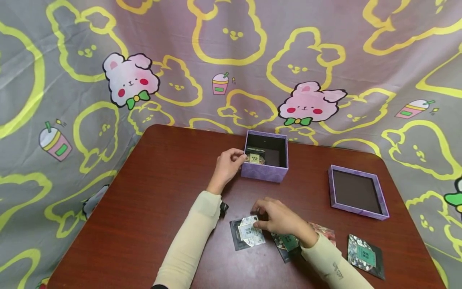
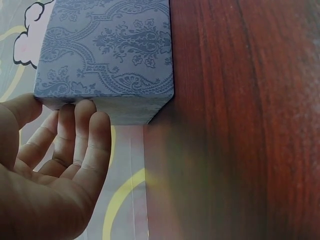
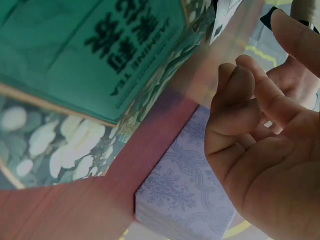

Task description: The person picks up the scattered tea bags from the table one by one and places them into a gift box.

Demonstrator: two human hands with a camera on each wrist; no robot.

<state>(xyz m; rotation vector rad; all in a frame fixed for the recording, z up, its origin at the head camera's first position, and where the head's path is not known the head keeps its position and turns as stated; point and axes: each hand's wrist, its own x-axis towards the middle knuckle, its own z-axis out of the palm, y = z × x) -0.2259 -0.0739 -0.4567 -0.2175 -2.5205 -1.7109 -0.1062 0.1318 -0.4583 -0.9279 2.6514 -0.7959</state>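
Note:
My left hand (image 1: pixel 227 166) holds the left side of an open purple patterned box (image 1: pixel 265 173), thumb at the rim corner and curled fingertips against the side wall (image 2: pixel 125 107). Inside the box stands a tea sachet with a pale yellow label (image 1: pixel 254 159). Over the table my right hand (image 1: pixel 279 216) hovers with loosely bent fingers. Its thumb overlaps the edge of a tea sachet with a white label (image 1: pixel 247 232) in the head view. Under the right wrist lies a green-labelled jasmine tea sachet (image 1: pixel 288 242), large in the right wrist view, partly covered by the arm.
A purple box lid (image 1: pixel 357 190) lies inside-up at the right of the dark red table (image 1: pixel 144 192). Another green-labelled sachet (image 1: pixel 366 255) lies near the front right. A reddish packet (image 1: pixel 325 230) shows behind the right wrist. A patterned cloth (image 1: pixel 238 108) hangs behind the table.

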